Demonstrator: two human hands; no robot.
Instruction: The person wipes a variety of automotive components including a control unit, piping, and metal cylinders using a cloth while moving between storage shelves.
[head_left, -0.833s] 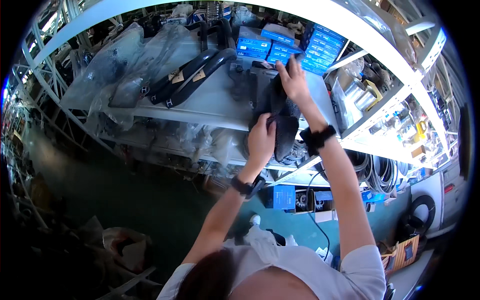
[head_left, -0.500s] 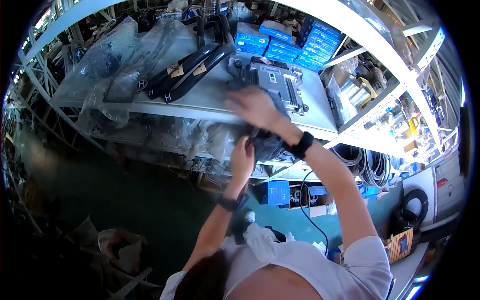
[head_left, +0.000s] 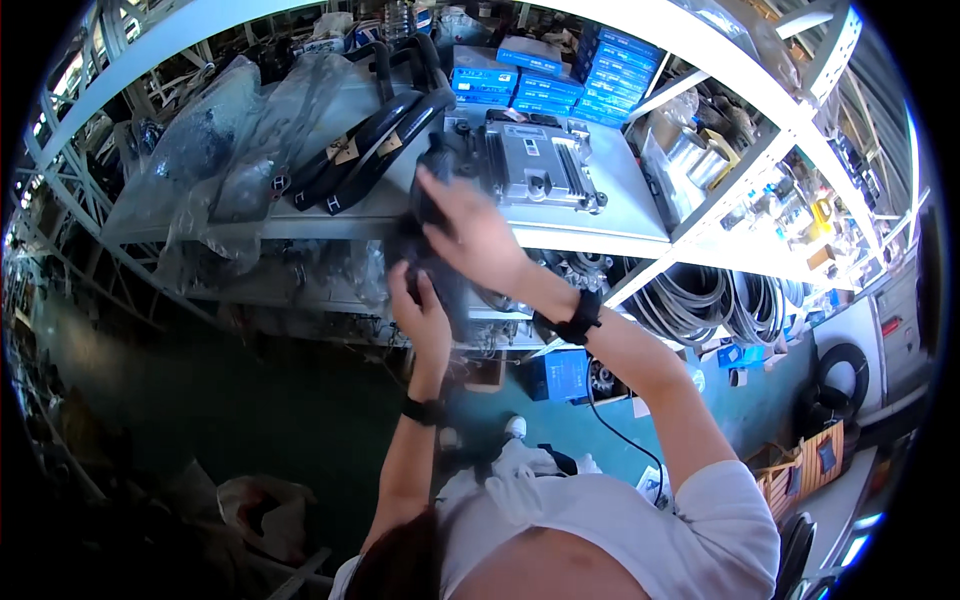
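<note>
A dark, limp bundle [head_left: 440,285], blurred by motion, hangs at the shelf's front edge; whether it is cloth or a plastic bag I cannot tell. Its lower part is pinched by my left hand [head_left: 425,325], thumb and fingers closed on it. Higher up, my right hand [head_left: 478,235] grips the same bundle, with some fingers smeared. To the right of that hand a flat silver metal control unit [head_left: 535,165] lies on the shelf board. Left of the bundle are black curved tubes [head_left: 365,160] with paper tags.
Blue boxes [head_left: 610,75] are stacked at the back of the white shelf [head_left: 590,228]. Plastic-wrapped parts [head_left: 205,130] lie at the left. A slanted shelf brace [head_left: 720,190] stands at the right. Below are coiled hoses [head_left: 690,300] and a blue box [head_left: 558,375] on the floor.
Both hands have moved left with the dark bundle, off the front of the silver control unit, which now shows more fully.
</note>
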